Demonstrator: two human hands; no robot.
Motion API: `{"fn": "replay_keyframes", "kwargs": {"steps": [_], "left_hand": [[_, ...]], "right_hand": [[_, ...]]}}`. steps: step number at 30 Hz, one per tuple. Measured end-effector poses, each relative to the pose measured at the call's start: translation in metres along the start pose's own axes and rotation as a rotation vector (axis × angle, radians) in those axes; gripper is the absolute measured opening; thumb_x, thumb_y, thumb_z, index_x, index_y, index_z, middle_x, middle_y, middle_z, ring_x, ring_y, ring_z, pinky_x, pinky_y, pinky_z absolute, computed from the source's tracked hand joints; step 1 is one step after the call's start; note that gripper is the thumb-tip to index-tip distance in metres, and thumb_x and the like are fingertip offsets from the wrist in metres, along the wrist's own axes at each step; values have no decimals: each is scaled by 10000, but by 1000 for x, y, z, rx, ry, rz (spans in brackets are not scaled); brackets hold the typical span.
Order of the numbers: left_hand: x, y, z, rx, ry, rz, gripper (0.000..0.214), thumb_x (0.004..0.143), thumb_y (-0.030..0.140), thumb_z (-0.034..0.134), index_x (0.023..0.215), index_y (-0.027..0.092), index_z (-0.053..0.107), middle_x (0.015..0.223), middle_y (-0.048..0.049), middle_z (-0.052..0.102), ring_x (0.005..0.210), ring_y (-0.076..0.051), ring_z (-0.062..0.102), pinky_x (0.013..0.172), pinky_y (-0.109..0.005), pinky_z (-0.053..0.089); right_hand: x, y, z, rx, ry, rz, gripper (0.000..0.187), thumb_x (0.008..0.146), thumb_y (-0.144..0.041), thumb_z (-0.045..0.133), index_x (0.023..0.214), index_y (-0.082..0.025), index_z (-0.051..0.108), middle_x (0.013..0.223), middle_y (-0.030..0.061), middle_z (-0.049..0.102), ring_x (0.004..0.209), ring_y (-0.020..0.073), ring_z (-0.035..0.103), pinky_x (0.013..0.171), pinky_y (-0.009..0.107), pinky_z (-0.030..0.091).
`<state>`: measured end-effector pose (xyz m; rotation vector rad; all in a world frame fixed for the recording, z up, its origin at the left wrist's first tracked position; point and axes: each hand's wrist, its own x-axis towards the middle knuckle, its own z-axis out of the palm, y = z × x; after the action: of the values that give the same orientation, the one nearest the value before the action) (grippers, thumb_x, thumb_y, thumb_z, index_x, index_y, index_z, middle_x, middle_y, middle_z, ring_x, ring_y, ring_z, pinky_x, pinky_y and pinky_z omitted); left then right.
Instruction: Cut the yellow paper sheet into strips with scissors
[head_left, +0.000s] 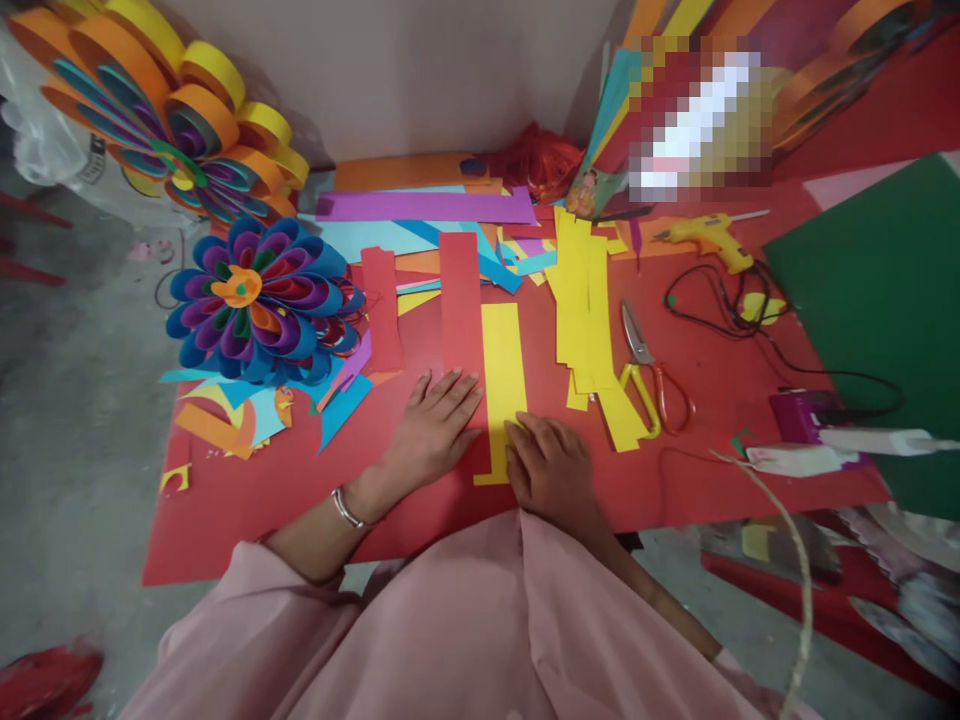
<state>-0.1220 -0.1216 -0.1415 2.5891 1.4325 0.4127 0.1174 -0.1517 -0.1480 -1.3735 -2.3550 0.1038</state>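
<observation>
My left hand [441, 425] lies palm down on the red tabletop, fingers stretched out. Its fingertips are at the lower end of a red paper strip [459, 300], beside the left edge of a yellow paper strip [504, 370]. My right hand [551, 460] rests at the yellow strip's right edge, fingers loosely bent and fingertips touching the paper. Part of this hand's underside is hidden. At the strip's lower end a yellow piece [491, 479] sticks out to the left. Another red strip [382, 310] with an uneven top edge lies farther left.
Overlapping yellow strips [581, 300] lie to the right, beside scissors [645, 375] with yellow and red handles. Behind them is a yellow glue gun [709, 238] with a black cord. A blue-purple paper flower [255, 295] and paper scraps [262, 410] occupy the left.
</observation>
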Motion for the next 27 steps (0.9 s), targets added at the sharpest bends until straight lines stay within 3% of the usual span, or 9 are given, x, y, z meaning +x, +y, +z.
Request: {"fn": "replay_keyframes", "kwargs": {"steps": [10, 27], "left_hand": [[2, 0, -6, -46, -80, -44, 510, 1060, 366, 540, 1520, 146, 576, 1631, -177, 525, 1558, -388, 430, 1285, -674, 266], [-9, 7, -9, -117, -99, -53, 492, 1037, 347, 568, 1512, 221, 577, 1640, -151, 525, 1571, -372, 413, 1296, -666, 225]], "right_hand": [[1, -1, -3, 12, -51, 25, 331, 1031, -281, 590, 1319, -184, 722, 1359, 129, 727, 1213, 308, 619, 1010, 456, 468], [-1, -1, -2, 29, -98, 51, 364, 1042, -285, 553, 1365, -195, 696, 1392, 138, 697, 1232, 325, 596, 1027, 481, 452]]}}
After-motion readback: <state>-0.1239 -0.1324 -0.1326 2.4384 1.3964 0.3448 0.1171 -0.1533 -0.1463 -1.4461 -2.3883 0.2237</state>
